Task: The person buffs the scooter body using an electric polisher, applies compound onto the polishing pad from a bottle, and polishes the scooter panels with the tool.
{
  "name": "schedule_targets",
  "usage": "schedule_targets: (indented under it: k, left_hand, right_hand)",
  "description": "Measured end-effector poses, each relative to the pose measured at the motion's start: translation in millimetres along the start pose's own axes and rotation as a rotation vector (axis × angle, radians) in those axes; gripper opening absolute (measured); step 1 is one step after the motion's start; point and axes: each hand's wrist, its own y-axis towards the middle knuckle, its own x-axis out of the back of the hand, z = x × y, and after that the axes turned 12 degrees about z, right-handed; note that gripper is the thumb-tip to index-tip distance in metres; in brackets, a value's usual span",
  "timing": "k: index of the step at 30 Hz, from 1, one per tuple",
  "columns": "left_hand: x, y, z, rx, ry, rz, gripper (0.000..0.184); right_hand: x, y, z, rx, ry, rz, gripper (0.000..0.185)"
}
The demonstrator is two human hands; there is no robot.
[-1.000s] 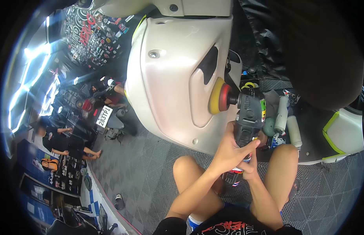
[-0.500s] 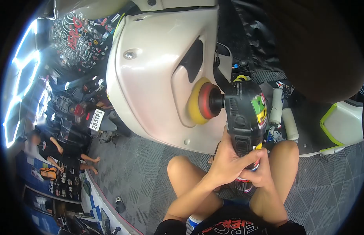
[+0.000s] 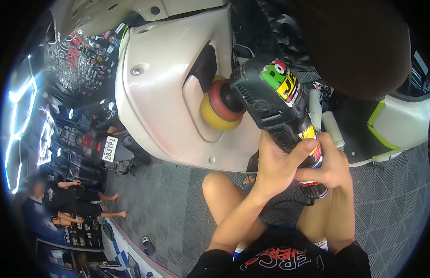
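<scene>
A black power polisher (image 3: pixel 266 99) with green, yellow and red stickers is held in both my hands. My left hand (image 3: pixel 277 164) wraps the near side of its handle, thumb across the top. My right hand (image 3: pixel 326 164) grips the handle's rear, its fingers meeting the left thumb. The polisher's yellow foam pad (image 3: pixel 217 119), on a red and black backing, is at the raised part of a pearl-white scooter panel (image 3: pixel 155 111). It appears to touch the panel, just below a black insert (image 3: pixel 202 67). A dark cord runs from the handle's end.
White rolls (image 3: pixel 333 129) lie on the dark footboard, right of the polisher. Green tape (image 3: pixel 376 116) edges another white panel. At left stand a motorcycle with a plate (image 3: pixel 110 148) and people (image 3: pixel 74 197). A dark rounded shape (image 3: pixel 363 51) blocks the upper right. Grey floor tiles (image 3: pixel 178 208) lie below.
The polisher has turned, its handle end swinging right along with both hands. Its pad has shifted slightly on the panel. The whole view has moved, so the scooter sits further left.
</scene>
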Motion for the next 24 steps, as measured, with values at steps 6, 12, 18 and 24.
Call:
schedule_targets:
  k: [6, 12, 18, 24]
  left_hand:
    - [0, 8, 9, -0.075, -0.016, -0.02, 0.053]
    - [-2, -25, 8, 0.005, 0.163, -0.114, 0.04]
    - [32, -66, 38, 0.231, 0.317, -0.169, 0.036]
    - [59, -43, 38, 0.232, 0.236, -0.058, 0.042]
  right_hand:
    - [9, 2, 17, -0.047, -0.095, 0.013, 0.072]
    - [-21, 5, -36, 0.096, 0.214, 0.083, 0.064]
    - [-92, -3, -89, 0.042, 0.532, 0.091, 0.045]
    - [-93, 18, -79, 0.11, 0.377, -0.027, 0.048]
